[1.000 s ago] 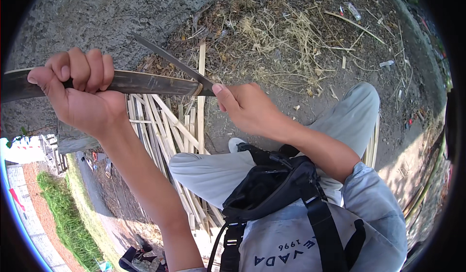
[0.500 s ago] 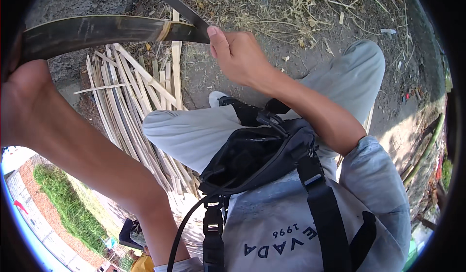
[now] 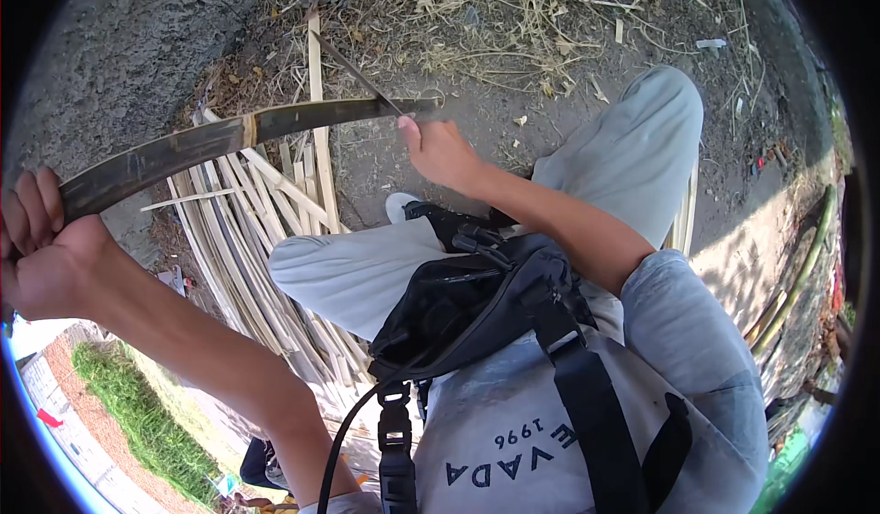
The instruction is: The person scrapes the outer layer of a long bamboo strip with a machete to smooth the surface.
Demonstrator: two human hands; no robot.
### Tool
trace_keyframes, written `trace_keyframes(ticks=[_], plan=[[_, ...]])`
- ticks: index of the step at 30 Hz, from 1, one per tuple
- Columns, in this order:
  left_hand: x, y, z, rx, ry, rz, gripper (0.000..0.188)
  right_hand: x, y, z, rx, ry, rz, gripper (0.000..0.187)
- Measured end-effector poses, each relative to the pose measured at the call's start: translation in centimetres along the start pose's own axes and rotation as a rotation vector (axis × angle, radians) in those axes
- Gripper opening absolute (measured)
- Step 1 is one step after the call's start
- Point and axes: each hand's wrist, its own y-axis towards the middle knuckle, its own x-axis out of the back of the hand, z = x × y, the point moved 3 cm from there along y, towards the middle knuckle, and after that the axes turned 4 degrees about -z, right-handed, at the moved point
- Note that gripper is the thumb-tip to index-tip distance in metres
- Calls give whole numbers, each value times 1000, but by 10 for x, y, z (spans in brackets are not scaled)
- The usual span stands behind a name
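Pile of pale split slats (image 3: 231,248) on ground (image 3: 509,129); dark bamboo strip (image 3: 170,157) spans its upper end, left end gripped in left hand (image 3: 55,262); narrow knife (image 3: 356,72), held in closed right hand (image 3: 446,156), crosses strip near its right end.

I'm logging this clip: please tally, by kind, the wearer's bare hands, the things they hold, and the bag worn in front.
Bare hands: 2 (left hand, right hand)
Dark bamboo strip, in the left hand: 1
Knife, in the right hand: 1
Black bag: 1
Total: 5
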Motion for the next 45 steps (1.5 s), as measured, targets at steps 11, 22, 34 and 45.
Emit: trace_keyframes(ticks=[11, 22, 34, 45], plan=[[58, 37, 21, 210, -415, 362, 42, -8, -11, -17, -21, 10, -6, 60], [65, 17, 28, 309, -493, 262, 41, 19, -18, 1, 7, -130, 100, 58], [41, 6, 14, 328, -517, 269, 46, 35, -22, 4, 53, -211, 41, 53], [23, -5, -4, 320, -646, 327, 56, 113, -42, -23, -190, -328, -86, 50]])
